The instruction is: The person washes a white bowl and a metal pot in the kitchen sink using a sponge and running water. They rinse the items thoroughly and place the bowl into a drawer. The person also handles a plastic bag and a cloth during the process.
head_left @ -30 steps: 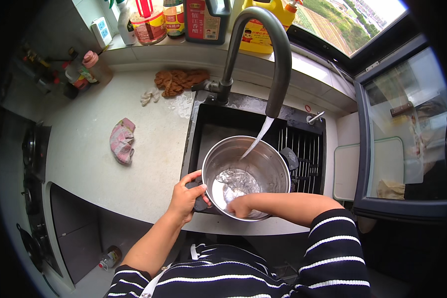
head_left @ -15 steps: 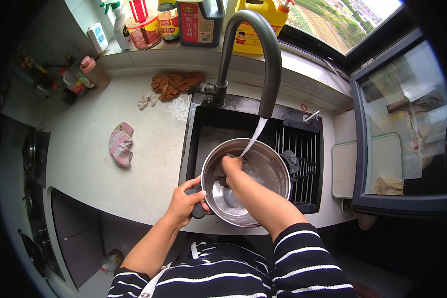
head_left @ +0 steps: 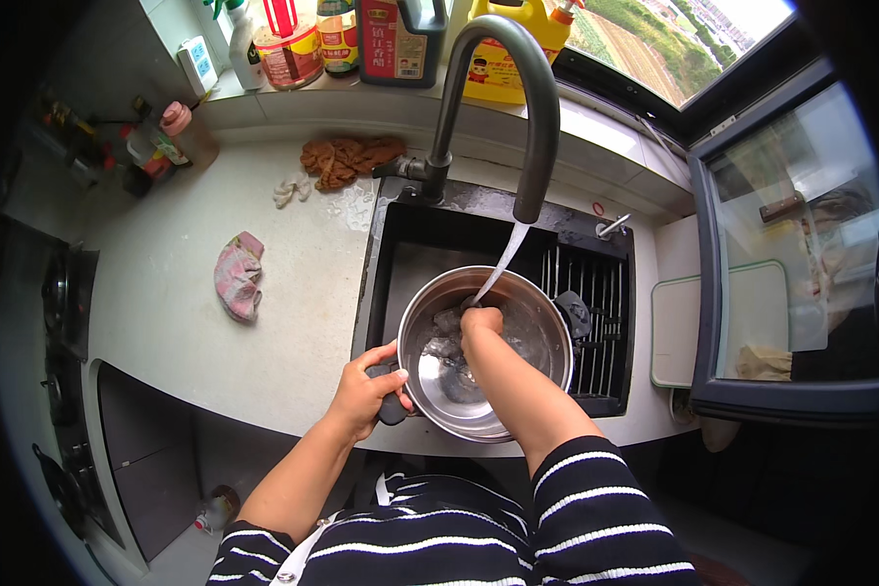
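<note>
Sink (head_left: 386,259): black. Tap (head_left: 544,117): grey, arched, at the sink's 12 o'clock edge, running a stream of water (head_left: 507,257) into the pot. Pot (head_left: 545,356): steel, at the sink's 6 o'clock side, holding water. Left hand (head_left: 366,396): closed around the pot's handle (head_left: 393,410) at 8 o'clock. Right hand (head_left: 482,325): inside the pot toward 12 o'clock, fingers curled; whether anything is gripped cannot be told.
</note>
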### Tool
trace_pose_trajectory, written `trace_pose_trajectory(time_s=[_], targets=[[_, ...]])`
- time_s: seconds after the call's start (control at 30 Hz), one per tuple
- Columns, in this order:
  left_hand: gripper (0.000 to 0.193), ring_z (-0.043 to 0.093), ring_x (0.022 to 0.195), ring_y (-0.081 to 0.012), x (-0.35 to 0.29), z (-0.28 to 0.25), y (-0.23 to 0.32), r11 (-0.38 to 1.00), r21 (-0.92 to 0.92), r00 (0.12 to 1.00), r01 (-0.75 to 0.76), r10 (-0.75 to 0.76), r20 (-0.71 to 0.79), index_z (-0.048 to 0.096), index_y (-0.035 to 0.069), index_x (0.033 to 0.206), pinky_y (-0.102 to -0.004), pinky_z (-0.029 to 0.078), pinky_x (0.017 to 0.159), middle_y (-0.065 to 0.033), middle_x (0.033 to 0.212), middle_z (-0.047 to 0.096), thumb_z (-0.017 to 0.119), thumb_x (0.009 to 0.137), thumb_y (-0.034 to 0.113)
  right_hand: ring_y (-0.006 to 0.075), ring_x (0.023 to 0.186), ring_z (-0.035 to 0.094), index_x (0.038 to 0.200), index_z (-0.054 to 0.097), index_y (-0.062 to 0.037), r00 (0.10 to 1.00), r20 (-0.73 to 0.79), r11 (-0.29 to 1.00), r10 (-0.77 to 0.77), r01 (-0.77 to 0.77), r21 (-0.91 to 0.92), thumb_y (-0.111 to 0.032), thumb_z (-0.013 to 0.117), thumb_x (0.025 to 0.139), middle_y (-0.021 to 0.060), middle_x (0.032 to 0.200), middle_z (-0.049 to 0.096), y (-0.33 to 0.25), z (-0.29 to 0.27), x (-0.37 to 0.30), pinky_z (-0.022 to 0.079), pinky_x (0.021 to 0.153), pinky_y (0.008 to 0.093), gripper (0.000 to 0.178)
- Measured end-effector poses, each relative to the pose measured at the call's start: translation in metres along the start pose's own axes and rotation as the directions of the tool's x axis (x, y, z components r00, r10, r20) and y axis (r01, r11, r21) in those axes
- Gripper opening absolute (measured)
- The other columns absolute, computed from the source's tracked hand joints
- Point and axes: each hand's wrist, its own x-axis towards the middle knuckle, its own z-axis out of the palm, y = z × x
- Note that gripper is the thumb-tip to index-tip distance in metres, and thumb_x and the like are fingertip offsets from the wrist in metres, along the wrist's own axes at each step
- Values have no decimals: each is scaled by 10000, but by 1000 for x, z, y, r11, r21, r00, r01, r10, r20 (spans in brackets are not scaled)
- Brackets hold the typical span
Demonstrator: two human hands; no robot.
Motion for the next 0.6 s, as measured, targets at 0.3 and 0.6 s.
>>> trace_pose_trajectory(time_s=[0.3, 0.6], targets=[[479, 593, 563, -177, 4, -3, -4, 1000, 2, 1000, -28, 28, -13, 419, -74, 1284, -345, 539, 555, -132, 762, 593, 551, 825, -38, 302, 834, 625, 897, 635, -27, 9, 999, 265, -50, 964, 5, -93, 598, 633, 172, 883, 660, 30, -52, -68, 479, 731, 366, 275], [488, 587, 559, -167, -2, 5, 0, 1000, 27, 1000, -3, 3, -2, 412, -76, 1299, -337, 529, 544, -138, 779, 600, 536, 828, -44, 229, 1412, 124, 1335, 485, -158, 277, 961, -937, -22, 329, -116, -407, 480, 862, 41, 1499, 271, 18, -120, 28, -80, 1083, 582, 534]])
